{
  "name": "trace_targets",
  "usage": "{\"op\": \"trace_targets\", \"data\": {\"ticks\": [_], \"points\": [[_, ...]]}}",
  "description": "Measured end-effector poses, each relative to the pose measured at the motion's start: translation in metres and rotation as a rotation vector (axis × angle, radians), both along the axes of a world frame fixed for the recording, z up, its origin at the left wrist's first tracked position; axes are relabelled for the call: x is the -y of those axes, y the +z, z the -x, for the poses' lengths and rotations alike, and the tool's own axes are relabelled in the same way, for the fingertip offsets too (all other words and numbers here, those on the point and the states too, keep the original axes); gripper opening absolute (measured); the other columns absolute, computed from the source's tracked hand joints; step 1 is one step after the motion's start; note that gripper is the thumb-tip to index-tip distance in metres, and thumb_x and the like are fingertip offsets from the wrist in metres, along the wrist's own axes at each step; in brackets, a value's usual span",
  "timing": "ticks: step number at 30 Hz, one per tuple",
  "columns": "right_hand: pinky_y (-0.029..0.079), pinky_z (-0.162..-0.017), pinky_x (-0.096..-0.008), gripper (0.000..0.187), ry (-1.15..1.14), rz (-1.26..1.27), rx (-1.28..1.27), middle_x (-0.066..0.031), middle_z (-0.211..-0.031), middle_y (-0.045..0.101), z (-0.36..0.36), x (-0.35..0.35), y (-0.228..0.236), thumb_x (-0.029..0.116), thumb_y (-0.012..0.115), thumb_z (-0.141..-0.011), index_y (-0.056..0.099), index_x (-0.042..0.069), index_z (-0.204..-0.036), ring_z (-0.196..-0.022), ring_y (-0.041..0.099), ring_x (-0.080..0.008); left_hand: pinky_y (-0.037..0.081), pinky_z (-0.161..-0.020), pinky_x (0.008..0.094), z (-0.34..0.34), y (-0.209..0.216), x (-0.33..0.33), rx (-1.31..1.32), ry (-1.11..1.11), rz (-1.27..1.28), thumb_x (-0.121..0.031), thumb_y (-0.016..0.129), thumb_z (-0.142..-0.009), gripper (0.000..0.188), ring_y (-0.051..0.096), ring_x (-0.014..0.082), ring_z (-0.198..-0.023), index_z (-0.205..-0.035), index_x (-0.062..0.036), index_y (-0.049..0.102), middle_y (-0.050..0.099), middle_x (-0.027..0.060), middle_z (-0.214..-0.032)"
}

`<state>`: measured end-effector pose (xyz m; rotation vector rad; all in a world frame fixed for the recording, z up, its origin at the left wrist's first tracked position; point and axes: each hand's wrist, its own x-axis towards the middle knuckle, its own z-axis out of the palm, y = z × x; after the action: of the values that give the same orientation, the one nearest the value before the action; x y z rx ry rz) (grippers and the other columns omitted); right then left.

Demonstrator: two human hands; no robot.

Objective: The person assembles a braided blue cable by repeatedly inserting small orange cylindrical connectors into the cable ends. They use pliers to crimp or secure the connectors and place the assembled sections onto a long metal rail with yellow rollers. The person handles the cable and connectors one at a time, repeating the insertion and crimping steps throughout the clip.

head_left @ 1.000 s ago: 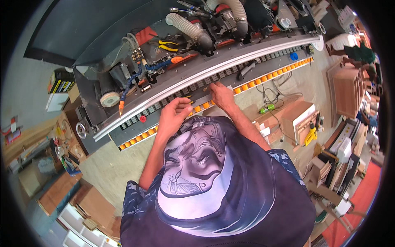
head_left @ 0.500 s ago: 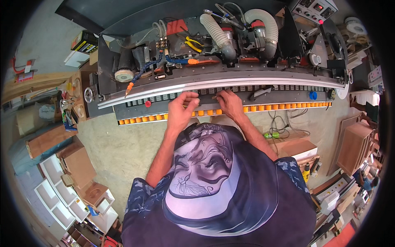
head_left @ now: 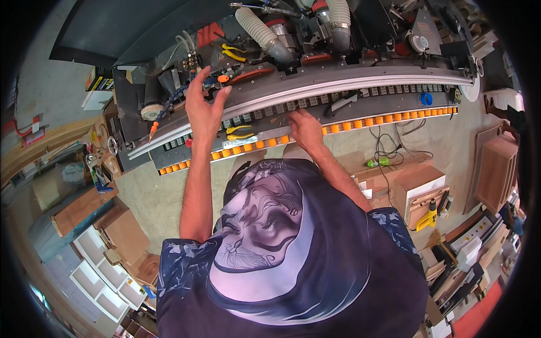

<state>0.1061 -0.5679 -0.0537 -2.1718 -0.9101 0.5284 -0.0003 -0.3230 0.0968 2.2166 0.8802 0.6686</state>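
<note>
While white shelving (head_left: 101, 276) is sitting at lower left w/ boards (head_left: 121, 228) beside it, the left hand (head_left: 204, 107) is reaching up, fingers spread apart, resting on the grey rail (head_left: 338, 87) at upper centre-left, clamped on nothing. Yellow pliers (head_left: 239, 132) are lying just below it, above the orange rollers (head_left: 248, 147). Right hand (head_left: 306, 128) is pressing flat on the machine's track at centre, fingers together; can't tell if it's gripping anything. A yellow drill (head_left: 429, 216) is lying at right.
</note>
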Motion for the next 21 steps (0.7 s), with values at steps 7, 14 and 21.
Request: {"op": "trace_targets", "data": {"ticks": [7,14,21], "points": [[0.062,-0.076,-0.0498,0.037,0.378,0.169,0.167,-0.0113,-0.117,0.071,0.003,-0.019,-0.009,0.009,0.061,-0.091,0.079,0.025,-0.120,-0.090,0.076,-0.0362,0.049,-0.106,0.0412,-0.010,-0.031,-0.020,0.047,-0.156,-0.239,-0.019,0.080,-0.095,0.028,0.066,0.0298,-0.121,-0.121,-0.0077,0.075,0.075,0.0103,-0.124],[0.061,-0.072,-0.0503,0.022,0.391,0.159,0.263,-0.0113,-0.110,0.070,0.008,-0.021,-0.003,0.013,0.064,-0.091,0.075,0.015,-0.109,-0.085,0.074,-0.0364,0.052,-0.098,0.0406,-0.003,-0.054,-0.024,0.158,-0.129,-0.115,-0.018,0.079,-0.095,0.027,0.068,0.0308,-0.110,-0.119,-0.0077,0.074,0.076,0.0094,-0.116],[0.052,-0.059,-0.0353,0.010,-0.027,-0.353,-0.004,-0.0087,-0.086,0.067,0.023,-0.051,0.070,0.005,0.068,-0.094,0.069,0.005,-0.104,-0.064,0.064,-0.0206,0.051,-0.098,0.0422,-0.007,-0.060,-0.025,0.262,-0.181,-0.150,-0.013,0.078,-0.092,0.026,0.065,0.0326,-0.109,-0.117,-0.0098,0.074,0.075,0.0089,-0.115]]}}
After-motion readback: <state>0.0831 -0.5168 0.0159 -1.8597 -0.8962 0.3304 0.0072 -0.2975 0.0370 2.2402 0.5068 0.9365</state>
